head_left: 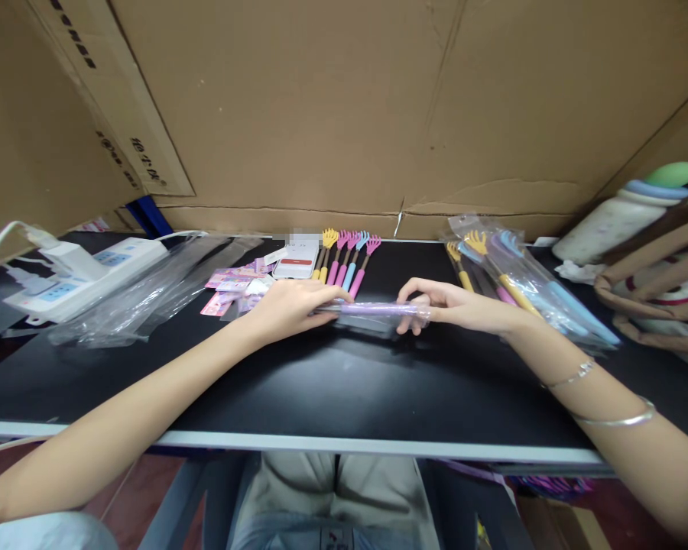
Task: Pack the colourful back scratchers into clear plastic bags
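Between my hands, a purple-handled back scratcher lies crosswise in a clear plastic sleeve, just above the black table. My left hand is closed around its left end, hiding the head. At the right end, my right hand pinches the sleeve and handle between thumb and curled fingers. Just behind, several unwrapped back scratchers with yellow, pink and blue claw heads lie in a row. Printed pink-purple cards and a phone with a lit screen are near my left hand.
Clear plastic sleeves lie at left beside a white power strip with plugs and cables. Bagged back scratchers are at right, near a white bottle and a brown-handled bag. Cardboard walls the back.
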The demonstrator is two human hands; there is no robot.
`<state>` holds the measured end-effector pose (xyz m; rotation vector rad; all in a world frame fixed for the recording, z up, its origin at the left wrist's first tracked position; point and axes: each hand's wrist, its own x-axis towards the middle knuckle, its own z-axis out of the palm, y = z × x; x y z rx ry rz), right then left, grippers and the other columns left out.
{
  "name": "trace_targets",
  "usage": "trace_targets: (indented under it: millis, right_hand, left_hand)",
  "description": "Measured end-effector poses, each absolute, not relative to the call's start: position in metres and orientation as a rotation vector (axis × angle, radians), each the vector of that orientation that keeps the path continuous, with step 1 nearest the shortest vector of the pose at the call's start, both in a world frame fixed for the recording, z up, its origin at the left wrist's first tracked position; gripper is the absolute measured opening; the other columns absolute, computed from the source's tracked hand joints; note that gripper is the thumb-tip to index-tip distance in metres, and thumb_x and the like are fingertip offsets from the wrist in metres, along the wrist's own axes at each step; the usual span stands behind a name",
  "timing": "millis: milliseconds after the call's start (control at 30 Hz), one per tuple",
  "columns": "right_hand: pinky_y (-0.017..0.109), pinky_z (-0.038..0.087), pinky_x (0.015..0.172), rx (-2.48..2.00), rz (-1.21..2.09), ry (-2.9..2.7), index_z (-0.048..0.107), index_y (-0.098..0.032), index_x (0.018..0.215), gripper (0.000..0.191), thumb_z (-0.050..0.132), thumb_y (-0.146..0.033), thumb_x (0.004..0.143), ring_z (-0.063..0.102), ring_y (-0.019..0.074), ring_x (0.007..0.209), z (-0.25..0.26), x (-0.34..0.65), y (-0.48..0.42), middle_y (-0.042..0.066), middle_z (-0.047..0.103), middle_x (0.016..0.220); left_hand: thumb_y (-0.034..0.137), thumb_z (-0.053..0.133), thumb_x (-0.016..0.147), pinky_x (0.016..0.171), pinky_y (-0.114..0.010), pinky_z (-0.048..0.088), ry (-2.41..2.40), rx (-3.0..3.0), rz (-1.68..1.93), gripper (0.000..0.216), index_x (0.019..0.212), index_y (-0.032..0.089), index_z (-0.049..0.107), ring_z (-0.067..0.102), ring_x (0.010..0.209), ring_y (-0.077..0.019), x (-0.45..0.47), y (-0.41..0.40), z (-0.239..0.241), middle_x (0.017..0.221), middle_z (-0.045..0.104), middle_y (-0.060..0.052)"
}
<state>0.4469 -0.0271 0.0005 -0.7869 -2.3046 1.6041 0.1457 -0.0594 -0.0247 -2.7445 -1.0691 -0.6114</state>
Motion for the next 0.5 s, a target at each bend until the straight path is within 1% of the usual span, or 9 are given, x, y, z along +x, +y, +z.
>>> trace_targets:
  millis: [133, 333, 433, 500]
  right_hand:
    - [0.03, 0.047, 0.074, -0.786, 1.587, -2.289, 0.048, -0.017, 0.107, 0.03, 0.054, -0.04, 0.09, 0.065, 0.0158, 0.08, 0.0011, 0.446, -0.028, 0.01, 0.073, 0.094]
    - [0.029, 0.047, 0.072, -0.756, 1.603, -2.258, 0.049, -0.016, 0.108, 0.031, 0.054, -0.041, 0.09, 0.065, 0.0147, 0.077, -0.0002, 0.4427, -0.029, 0.009, 0.073, 0.09]
    - [0.029, 0.047, 0.072, -0.779, 1.59, -2.249, 0.049, -0.016, 0.108, 0.031, 0.055, -0.041, 0.09, 0.065, 0.0145, 0.076, -0.0007, 0.4405, -0.0295, 0.008, 0.072, 0.089]
    - [0.029, 0.048, 0.072, -0.796, 1.578, -2.236, 0.049, -0.016, 0.107, 0.03, 0.055, -0.041, 0.09, 0.065, 0.0143, 0.076, -0.0005, 0.4391, -0.03, 0.007, 0.072, 0.088]
  left_hand:
    - [0.031, 0.053, 0.091, 0.064, -0.019, 0.039, -1.114, -2.75, -0.612, 0.02, 0.109, 0.027, 0.059, 0.064, 0.079, -0.0123, 0.1468, -0.0604, -0.0235, 0.09, 0.069, 0.002]
    - [0.043, 0.051, 0.091, 0.067, -0.021, 0.04, -1.202, -2.86, -0.549, 0.029, 0.115, 0.027, 0.056, 0.064, 0.087, -0.0151, 0.1506, -0.0636, -0.0182, 0.098, 0.068, 0.001]
    - [0.039, 0.044, 0.095, 0.07, -0.022, 0.04, -1.249, -2.89, -0.542, 0.026, 0.116, 0.027, 0.055, 0.063, 0.09, -0.0154, 0.1523, -0.0648, -0.0169, 0.101, 0.067, 0.001]
    - [0.037, 0.042, 0.096, 0.068, -0.022, 0.039, -1.269, -2.878, -0.561, 0.026, 0.115, 0.026, 0.055, 0.063, 0.086, -0.015, 0.1527, -0.0646, -0.0178, 0.096, 0.067, 0.001]
